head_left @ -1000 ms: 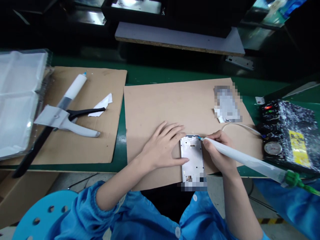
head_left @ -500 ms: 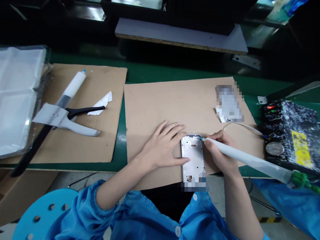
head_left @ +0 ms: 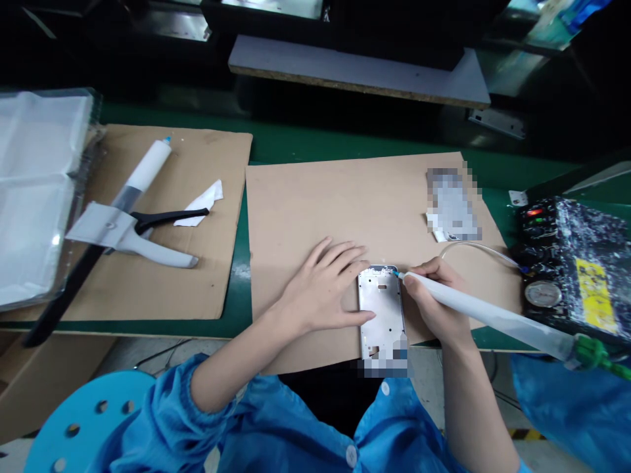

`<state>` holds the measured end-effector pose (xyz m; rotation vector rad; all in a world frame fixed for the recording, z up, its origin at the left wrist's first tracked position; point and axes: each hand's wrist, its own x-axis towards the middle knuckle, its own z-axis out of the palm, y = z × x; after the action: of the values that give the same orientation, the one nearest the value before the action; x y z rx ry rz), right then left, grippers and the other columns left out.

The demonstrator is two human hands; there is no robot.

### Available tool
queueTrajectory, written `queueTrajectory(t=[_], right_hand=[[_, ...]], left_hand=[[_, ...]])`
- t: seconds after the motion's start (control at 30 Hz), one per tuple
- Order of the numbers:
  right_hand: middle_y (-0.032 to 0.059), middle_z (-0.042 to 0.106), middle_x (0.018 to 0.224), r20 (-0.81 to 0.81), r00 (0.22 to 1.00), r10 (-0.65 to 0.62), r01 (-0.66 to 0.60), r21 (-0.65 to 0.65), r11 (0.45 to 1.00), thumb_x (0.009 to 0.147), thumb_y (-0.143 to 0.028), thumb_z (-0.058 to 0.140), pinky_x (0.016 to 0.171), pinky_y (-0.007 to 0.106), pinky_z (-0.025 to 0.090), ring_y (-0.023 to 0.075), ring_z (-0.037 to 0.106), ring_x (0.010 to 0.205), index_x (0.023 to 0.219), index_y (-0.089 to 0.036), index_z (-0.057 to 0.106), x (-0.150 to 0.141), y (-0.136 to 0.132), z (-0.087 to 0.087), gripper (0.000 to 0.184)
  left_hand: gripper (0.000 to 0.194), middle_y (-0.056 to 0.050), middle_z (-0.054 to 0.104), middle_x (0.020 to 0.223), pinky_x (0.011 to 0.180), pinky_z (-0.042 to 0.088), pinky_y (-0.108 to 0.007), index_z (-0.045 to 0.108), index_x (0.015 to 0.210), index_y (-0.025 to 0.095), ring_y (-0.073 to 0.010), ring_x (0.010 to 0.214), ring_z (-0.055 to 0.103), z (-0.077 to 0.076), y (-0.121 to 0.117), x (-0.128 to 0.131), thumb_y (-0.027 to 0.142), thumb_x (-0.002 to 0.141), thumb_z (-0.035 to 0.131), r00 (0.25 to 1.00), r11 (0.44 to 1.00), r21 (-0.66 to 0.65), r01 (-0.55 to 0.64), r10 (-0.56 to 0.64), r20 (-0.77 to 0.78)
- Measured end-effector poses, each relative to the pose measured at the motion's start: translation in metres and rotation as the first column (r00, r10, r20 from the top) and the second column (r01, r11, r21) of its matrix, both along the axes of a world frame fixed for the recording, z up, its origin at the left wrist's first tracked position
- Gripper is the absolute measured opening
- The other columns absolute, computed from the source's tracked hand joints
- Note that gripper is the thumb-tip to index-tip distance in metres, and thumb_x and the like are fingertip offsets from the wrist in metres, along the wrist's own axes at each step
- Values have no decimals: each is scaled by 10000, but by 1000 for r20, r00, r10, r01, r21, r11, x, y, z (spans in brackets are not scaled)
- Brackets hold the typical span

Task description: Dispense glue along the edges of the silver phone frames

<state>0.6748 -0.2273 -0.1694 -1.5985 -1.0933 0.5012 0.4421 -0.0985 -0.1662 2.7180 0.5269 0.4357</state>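
A flat silver phone frame (head_left: 380,303) with small holes lies on the cardboard near the bench's front edge; its lower end is blurred out. My left hand (head_left: 323,286) is spread open over its left side, the thumb resting on the plate and the forefinger at the upper left corner. Between the fingers and thumb of my right hand (head_left: 438,302) is a long white dispensing syringe (head_left: 480,305), held slanted. Its blue tip (head_left: 396,273) is at the frame's upper right corner; whether it touches I cannot tell. A green fitting (head_left: 589,353) caps the syringe's rear end.
Right of the cardboard (head_left: 315,210) stands a worn black control box (head_left: 591,249) with a gauge and thin tube. A pixelated flat piece (head_left: 452,203) lies at the back right. Leftward are a caulking gun (head_left: 113,226), white paper (head_left: 200,205) and clear plastic trays (head_left: 39,197).
Both hands and the phone frame keep nearly the same places, with the syringe tip still at the upper right corner. Blue cloth at the lower right has shifted rightward.
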Motion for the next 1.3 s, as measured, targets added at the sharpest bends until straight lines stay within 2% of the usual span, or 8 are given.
queueTrajectory(t=[0.3, 0.6, 0.73, 0.83, 0.93, 1.03, 1.1, 1.3], right_hand=[[17, 725, 762, 20, 1000, 9, -9, 1, 1000, 968, -328, 827, 572, 262, 498, 170, 645, 636, 879, -224, 692, 1, 0, -2, 192], [19, 734, 806, 13, 1000, 11, -11, -1, 1000, 992, -345, 842, 600, 273, 507, 176, 654, 667, 909, -229, 695, 4, -2, -5, 205], [21, 740, 801, -86, 996, -7, 8, 18, 1000, 968, -362, 874, 623, 289, 527, 192, 674, 678, 907, -234, 694, 6, -3, -7, 230], [8, 721, 771, -196, 980, -12, 21, 44, 999, 955, -387, 891, 598, 290, 503, 189, 654, 645, 923, -242, 689, 8, -4, -10, 251], [-14, 676, 745, -301, 954, 12, 32, 142, 989, 963, -394, 864, 546, 278, 445, 166, 596, 584, 916, -255, 671, 8, -10, -12, 243], [-15, 659, 755, -343, 934, 104, -34, 204, 978, 992, -393, 833, 539, 270, 422, 151, 555, 567, 932, -257, 683, 4, -21, -11, 211], [-8, 651, 743, -316, 933, 173, -120, 178, 977, 1013, -389, 824, 554, 264, 432, 156, 561, 583, 944, -252, 696, -1, -30, -9, 199], [2, 639, 731, -182, 946, 270, -265, 48, 963, 980, -325, 807, 544, 254, 426, 164, 527, 599, 855, -240, 642, -15, -43, 2, 224]], left_hand=[[855, -133, 542, 1760, 1469, 132, -544, 612, 1573, 171, -324, 1677, 444, -1, -1, 0, 798, 1001, 708, 1000, 1000, 19, -4, 4, 16], [859, -128, 546, 1757, 1464, 151, -551, 600, 1584, 169, -323, 1668, 453, -1, -1, -1, 790, 1001, 721, 1000, 999, 37, -5, 4, 22], [855, -130, 551, 1750, 1465, 167, -560, 597, 1582, 176, -327, 1665, 459, 0, -1, 0, 764, 984, 765, 1000, 1000, 30, -3, 2, 20], [815, -133, 567, 1734, 1458, 200, -568, 573, 1609, 184, -319, 1649, 483, 0, -1, 0, 732, 1029, 741, 1000, 999, 32, -8, 7, 29], [594, -123, 603, 1697, 1411, 319, -549, 590, 1589, 191, -293, 1597, 542, -2, 0, 0, 589, 1152, 645, 995, 996, 76, -51, 44, 85], [373, -104, 689, 1598, 1309, 452, -491, 662, 1484, 179, -262, 1472, 638, -4, 1, 1, 414, 1225, 533, 980, 981, 140, -132, 108, 170], [353, -94, 722, 1558, 1277, 474, -483, 685, 1444, 167, -259, 1422, 665, -6, 0, 2, 386, 1237, 501, 971, 972, 161, -169, 136, 198], [638, -127, 614, 1697, 1361, 367, -551, 620, 1575, 169, -315, 1549, 573, -5, -3, 2, 610, 1114, 649, 979, 984, 97, -152, 136, 152]])
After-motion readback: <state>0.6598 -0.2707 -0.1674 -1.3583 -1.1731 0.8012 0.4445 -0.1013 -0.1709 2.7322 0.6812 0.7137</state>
